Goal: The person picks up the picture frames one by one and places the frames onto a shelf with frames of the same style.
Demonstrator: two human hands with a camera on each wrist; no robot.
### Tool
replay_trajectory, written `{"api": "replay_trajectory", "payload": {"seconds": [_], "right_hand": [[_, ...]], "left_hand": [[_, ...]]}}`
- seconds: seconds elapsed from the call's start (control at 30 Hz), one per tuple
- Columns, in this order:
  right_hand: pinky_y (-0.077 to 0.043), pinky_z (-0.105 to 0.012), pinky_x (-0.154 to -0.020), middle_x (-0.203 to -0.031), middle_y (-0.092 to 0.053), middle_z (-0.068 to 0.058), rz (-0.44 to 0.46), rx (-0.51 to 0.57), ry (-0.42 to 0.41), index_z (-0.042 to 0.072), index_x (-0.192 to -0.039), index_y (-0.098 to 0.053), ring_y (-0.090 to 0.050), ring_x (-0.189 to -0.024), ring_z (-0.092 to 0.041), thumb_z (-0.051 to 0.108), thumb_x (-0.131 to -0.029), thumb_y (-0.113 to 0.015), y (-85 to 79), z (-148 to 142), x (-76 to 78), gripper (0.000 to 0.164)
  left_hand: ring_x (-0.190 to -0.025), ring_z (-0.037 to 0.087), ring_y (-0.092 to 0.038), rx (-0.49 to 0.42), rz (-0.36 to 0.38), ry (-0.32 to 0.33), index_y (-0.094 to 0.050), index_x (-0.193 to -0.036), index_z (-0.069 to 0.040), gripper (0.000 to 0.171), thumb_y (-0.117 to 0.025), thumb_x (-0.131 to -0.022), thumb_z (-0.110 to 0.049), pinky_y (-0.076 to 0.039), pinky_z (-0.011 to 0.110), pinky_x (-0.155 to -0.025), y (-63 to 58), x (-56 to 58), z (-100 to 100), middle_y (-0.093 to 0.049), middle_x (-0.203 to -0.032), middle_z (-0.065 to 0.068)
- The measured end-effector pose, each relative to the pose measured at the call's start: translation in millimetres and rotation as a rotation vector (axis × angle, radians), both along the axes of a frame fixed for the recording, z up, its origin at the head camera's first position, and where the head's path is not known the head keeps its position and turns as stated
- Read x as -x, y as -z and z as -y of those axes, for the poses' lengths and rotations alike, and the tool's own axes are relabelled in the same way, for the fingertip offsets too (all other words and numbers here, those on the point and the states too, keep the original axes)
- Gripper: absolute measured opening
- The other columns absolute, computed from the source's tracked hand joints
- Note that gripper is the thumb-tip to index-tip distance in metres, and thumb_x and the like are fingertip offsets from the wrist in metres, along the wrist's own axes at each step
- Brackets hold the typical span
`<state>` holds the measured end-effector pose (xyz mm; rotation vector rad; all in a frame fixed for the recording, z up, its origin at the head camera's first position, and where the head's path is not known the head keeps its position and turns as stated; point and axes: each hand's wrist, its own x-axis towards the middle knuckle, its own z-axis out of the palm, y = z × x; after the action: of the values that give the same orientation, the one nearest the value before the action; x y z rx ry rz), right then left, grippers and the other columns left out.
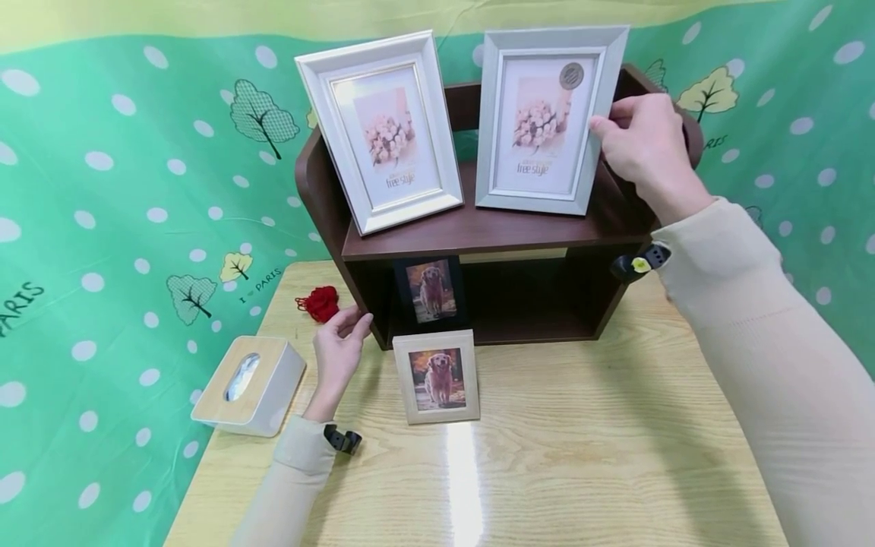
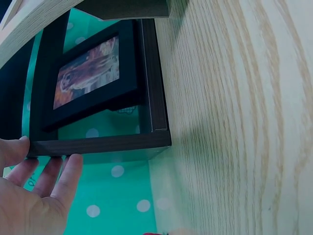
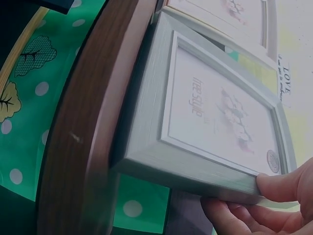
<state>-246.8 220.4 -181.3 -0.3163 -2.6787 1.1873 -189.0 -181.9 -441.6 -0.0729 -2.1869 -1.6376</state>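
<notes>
"what does the right hand (image 1: pixel 645 144) hold?"

"the right edge of the pale grey frame (image 1: pixel 550 125), pinched between thumb and fingers; it stands on the upper board of the dark shelf (image 1: pixel 472 228), beside the white frame (image 1: pixel 384 133)."

"and the left hand (image 1: pixel 339 349)?"

"its thumb and fingertips grip the shelf's left side panel (image 2: pixel 107 143), near the red yarn (image 1: pixel 323 304)."

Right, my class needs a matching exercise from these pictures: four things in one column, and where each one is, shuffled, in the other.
Things
1. black frame
2. grey frame
3. beige frame
4. tissue box

Places
A. on the table, in front of the shelf
B. at the table's left edge
C. held at its side by the right-hand grip
D. in the shelf's lower compartment

Pairs: 1-D, 2-C, 3-A, 4-B
</notes>
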Motion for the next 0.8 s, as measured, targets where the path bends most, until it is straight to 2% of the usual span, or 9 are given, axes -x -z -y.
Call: {"api": "replay_trajectory", "payload": {"seconds": [0.27, 0.33, 0.53, 0.8], "right_hand": [[-0.046, -0.033, -0.091, -0.138, -0.050, -0.009, 0.012, -0.013, 0.003, 0.011, -0.143, -0.045, -0.049, -0.111, -0.017, 0.045, -0.096, -0.047, -0.3, -0.5, 0.7, 0.058], [-0.046, -0.033, -0.091, -0.138, -0.050, -0.008, 0.013, -0.012, 0.008, 0.011, -0.143, -0.045, -0.049, -0.111, -0.018, 0.045, -0.096, -0.047, -0.4, -0.7, 0.3, 0.058], [-0.046, -0.034, -0.092, -0.139, -0.049, -0.009, 0.014, -0.015, 0.008, 0.011, -0.144, -0.044, -0.049, -0.111, -0.018, 0.046, -0.096, -0.046, -0.4, 0.0, -0.3, 0.059], [-0.045, -0.033, -0.095, -0.140, -0.047, -0.009, 0.037, 0.056, 0.009, 0.014, -0.146, -0.041, -0.047, -0.111, -0.018, 0.045, -0.096, -0.047, -0.2, 0.7, -0.6, 0.059]], "left_hand": [[-0.086, 0.039, -0.064, 0.016, 0.004, -0.002, -0.065, -0.107, 0.013, 0.024, -0.068, -0.087, 0.001, -0.053, 0.016, -0.068, -25.3, -15.5, -12.2, -0.065, -0.100, 0.028], [-0.086, 0.039, -0.064, 0.010, 0.001, 0.000, -0.065, -0.107, 0.013, 0.024, -0.068, -0.087, 0.000, -0.053, 0.016, -0.068, -22.6, -13.8, -11.3, -0.065, -0.099, 0.028], [-0.085, 0.033, -0.065, -0.005, 0.006, -0.008, -0.067, -0.108, 0.008, 0.026, -0.071, -0.087, -0.007, -0.053, 0.015, -0.067, 0.1, -0.9, -1.3, -0.067, -0.100, 0.023], [-0.083, 0.028, -0.066, -0.010, -0.022, -0.007, -0.069, -0.106, 0.004, 0.026, -0.073, -0.086, -0.012, -0.055, 0.020, -0.068, 5.2, 0.8, 0.3, -0.068, -0.098, 0.018]]}}
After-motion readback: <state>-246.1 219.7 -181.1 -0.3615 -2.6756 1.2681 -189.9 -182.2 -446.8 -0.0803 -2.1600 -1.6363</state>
